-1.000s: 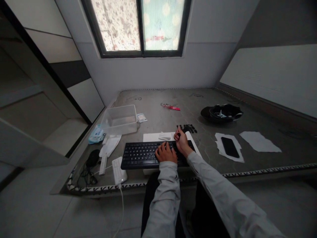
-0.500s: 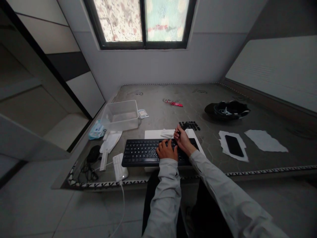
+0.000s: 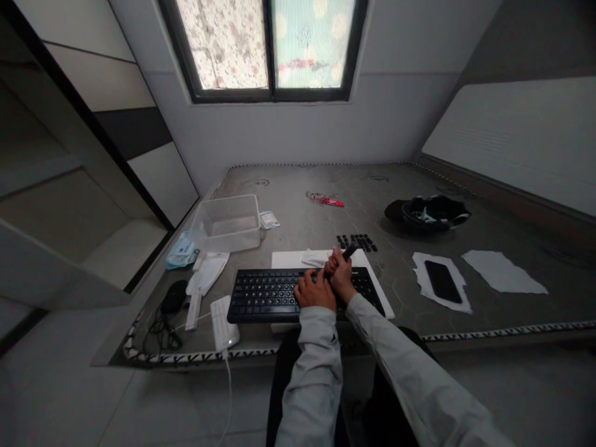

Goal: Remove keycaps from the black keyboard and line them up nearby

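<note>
A black computer keyboard [image 3: 267,301] lies near the front edge, with pale round spots showing where keys are bare of caps. My left hand [image 3: 315,292] rests on its middle, fingers spread and slightly bent. Beside it, my right hand [image 3: 339,273] is closed around a thin black stick-like tool [image 3: 349,251]. The tool's top end sticks out past the fist; its lower end is hidden by the hand, so I cannot tell its exact kind. Just beyond the keyboard, black keycaps [image 3: 357,241] lie in loose rows.
White paper [image 3: 379,288] lies under the keyboard. Left are a clear plastic box [image 3: 228,239], a mouse [image 3: 175,297] with its cable, and a white plugged-in device [image 3: 224,323]. Right are a phone [image 3: 442,281] on paper and a black cap [image 3: 428,214]. A red packet [image 3: 331,202] lies behind.
My right hand has turned and shifted slightly, so the tool's end now points up and to the right. The left hand stays on the keyboard. The view has tipped up a little.
</note>
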Action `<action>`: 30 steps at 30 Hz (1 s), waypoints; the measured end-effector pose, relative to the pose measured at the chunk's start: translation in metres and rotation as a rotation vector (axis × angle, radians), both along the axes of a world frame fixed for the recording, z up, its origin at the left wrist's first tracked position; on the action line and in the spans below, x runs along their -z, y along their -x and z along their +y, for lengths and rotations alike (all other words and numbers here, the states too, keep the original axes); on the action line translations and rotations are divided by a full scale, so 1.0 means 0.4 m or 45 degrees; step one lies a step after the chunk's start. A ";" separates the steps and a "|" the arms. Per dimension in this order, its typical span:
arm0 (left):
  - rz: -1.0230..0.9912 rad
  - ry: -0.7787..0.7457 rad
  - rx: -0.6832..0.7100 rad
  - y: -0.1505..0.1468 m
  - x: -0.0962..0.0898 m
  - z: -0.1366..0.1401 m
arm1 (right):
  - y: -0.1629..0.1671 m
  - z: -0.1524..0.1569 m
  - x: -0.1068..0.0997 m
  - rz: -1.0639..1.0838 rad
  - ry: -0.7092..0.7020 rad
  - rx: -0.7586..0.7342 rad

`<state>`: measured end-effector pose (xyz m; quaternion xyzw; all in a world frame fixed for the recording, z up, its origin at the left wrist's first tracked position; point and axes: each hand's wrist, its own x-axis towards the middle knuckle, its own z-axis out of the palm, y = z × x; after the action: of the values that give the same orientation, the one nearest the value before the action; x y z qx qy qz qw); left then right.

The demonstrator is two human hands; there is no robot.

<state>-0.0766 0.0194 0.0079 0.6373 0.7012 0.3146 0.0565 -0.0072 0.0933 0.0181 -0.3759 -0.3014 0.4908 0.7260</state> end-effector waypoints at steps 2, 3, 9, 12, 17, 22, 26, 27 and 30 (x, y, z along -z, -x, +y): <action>0.026 -0.035 -0.015 -0.004 0.003 0.000 | 0.005 -0.013 0.009 -0.027 -0.045 0.030; 0.041 -0.050 -0.020 -0.005 0.005 0.000 | 0.007 -0.019 0.013 -0.046 -0.065 0.034; 0.062 -0.086 -0.018 -0.005 0.011 0.003 | 0.016 -0.049 0.028 -0.203 -0.152 0.037; 0.053 -0.085 0.001 -0.002 0.012 0.005 | 0.017 -0.057 0.031 -0.284 -0.174 0.039; 0.046 -0.096 -0.001 0.002 0.005 0.002 | 0.020 -0.065 0.022 -0.324 -0.203 0.038; -0.018 -0.081 0.038 0.009 0.000 0.000 | -0.006 -0.108 0.009 -0.306 -0.254 0.047; -0.031 -0.053 0.072 0.014 0.002 -0.001 | -0.082 -0.165 0.012 -0.406 -0.290 0.165; -0.030 -0.042 0.078 0.015 0.001 -0.001 | -0.106 -0.178 0.011 -0.462 -0.295 0.202; -0.019 -0.014 0.092 0.019 -0.003 -0.002 | -0.177 -0.209 -0.008 -0.762 -0.228 0.290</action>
<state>-0.0841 0.0187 0.0089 0.6600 0.6756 0.3212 0.0695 0.0636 0.0098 0.0215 -0.4694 -0.4990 0.2458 0.6857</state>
